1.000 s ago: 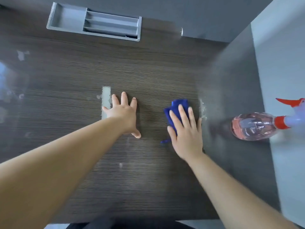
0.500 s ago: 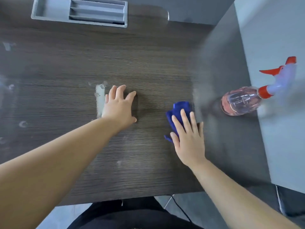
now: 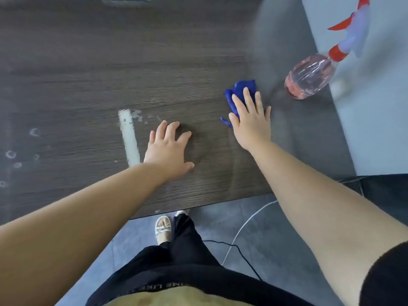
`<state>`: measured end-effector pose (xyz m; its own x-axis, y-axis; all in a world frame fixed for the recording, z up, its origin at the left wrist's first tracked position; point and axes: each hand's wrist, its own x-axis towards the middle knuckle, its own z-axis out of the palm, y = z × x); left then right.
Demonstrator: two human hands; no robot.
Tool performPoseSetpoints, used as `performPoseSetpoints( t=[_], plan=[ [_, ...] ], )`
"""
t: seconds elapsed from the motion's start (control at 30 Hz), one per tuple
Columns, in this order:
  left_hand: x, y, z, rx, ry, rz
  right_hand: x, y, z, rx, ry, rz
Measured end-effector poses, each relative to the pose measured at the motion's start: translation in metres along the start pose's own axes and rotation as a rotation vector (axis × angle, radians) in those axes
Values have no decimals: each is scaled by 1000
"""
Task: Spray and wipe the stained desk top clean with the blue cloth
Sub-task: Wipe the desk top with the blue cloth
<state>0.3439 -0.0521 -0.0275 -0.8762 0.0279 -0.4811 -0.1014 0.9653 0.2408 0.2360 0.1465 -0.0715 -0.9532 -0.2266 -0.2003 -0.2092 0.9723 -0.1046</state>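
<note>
While the left hand [image 3: 167,151] lay spread flat on the desk top [image 3: 88,74], bracing just right of the pale streak [image 3: 129,138], the right hand [image 3: 251,120], fingers splayed, pressed down on the bunched blue cloth [image 3: 239,91]. Since a second before, cloth and hand had slid farther from the streak toward the spray bottle [image 3: 309,78], so the streak was probably still unwiped. Left of the streak, ring marks [image 3: 11,154] remained. The bottle stood near the cloth's path.
</note>
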Motion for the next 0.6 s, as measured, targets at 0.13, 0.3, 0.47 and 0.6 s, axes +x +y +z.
performPoseSetpoints(
  t=[0.13, 0.3, 0.47, 0.6],
  plan=[
    [-21, -6, 14, 10, 8, 11, -114, 6, 23, 24, 61, -61],
    [-38, -7, 26, 62, 43, 14, -157, 5, 30, 59, 2, -94],
    [-44, -17, 28, 75, 7, -18, -98, 47, 6, 16, -65, 35],
    [-42, -15, 27, 86, -9, -22, -101, 16, 17, 25, 53, 256]
  ],
)
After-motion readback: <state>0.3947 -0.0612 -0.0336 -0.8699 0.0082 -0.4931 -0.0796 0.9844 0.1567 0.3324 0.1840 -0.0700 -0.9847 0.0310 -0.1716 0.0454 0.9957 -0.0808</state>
